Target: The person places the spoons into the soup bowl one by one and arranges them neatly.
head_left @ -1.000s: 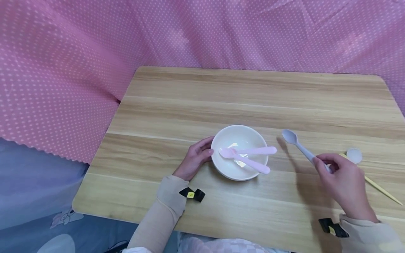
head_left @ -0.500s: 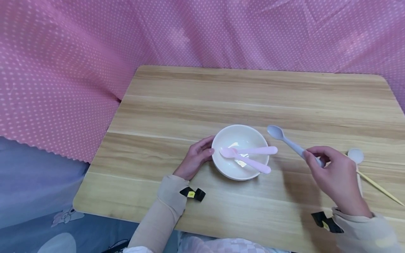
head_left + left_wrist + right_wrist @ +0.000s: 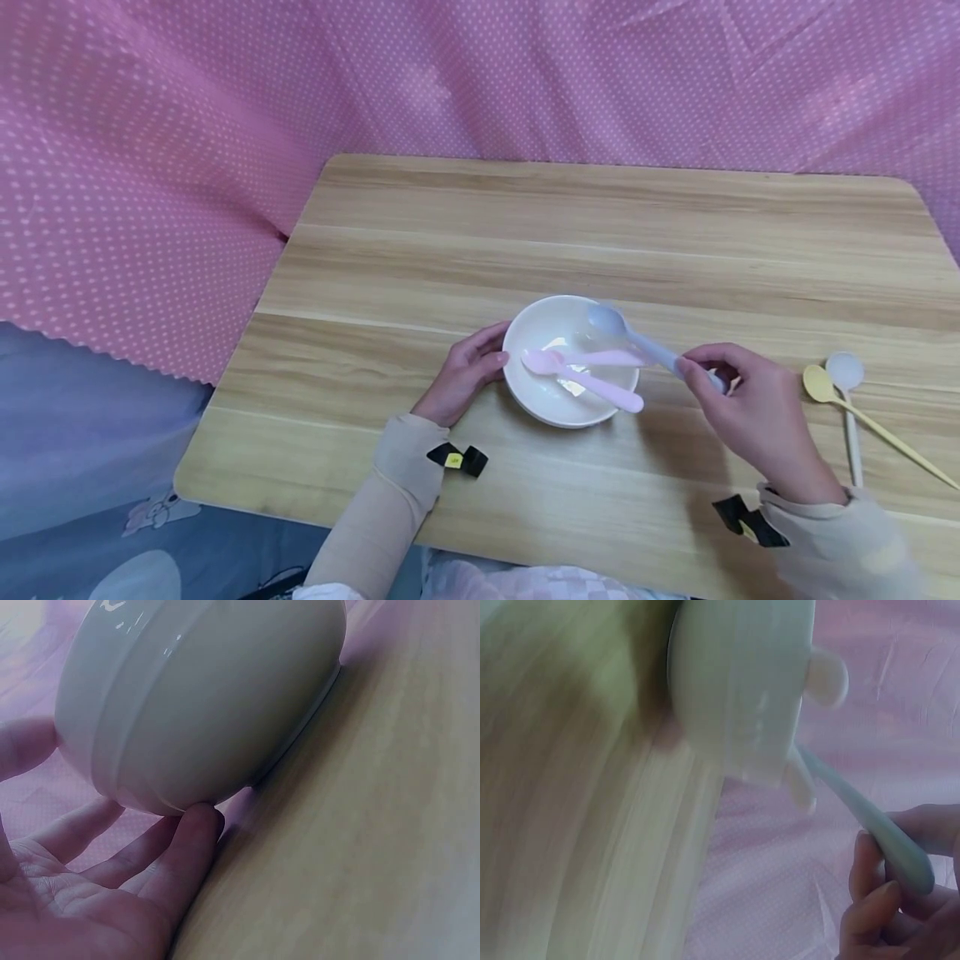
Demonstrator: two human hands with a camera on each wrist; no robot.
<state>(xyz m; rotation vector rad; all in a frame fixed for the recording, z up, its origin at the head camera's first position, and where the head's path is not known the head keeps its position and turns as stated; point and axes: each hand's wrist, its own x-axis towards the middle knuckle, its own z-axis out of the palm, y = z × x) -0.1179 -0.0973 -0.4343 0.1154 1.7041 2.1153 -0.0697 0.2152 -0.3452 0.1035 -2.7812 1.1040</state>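
Note:
A white bowl [image 3: 536,396] stands upright on the wooden table with two pink spoons [image 3: 603,389] crossed in it, their handles reaching over its right rim. Against the bowl's left side rests my left hand [image 3: 463,375]; in the left wrist view its fingers [image 3: 187,844] lie fairly straight and touch the outer wall. My right hand [image 3: 757,417] pinches a pale blue spoon [image 3: 652,350] near its handle end, between thumb and fingers. That spoon's head hangs over the far right part of the bowl. In the right wrist view the bowl wall hides its head.
To the right, a yellow spoon [image 3: 888,432] lies across a whitish spoon [image 3: 845,371] on the wooden table [image 3: 600,233]. A pink dotted cloth [image 3: 480,75] hangs behind the table and along its left side.
My right hand has carried the pale blue spoon leftward, from beside the bowl to over it. The yellow spoon's head has come into view. My left hand and the bowl stay put.

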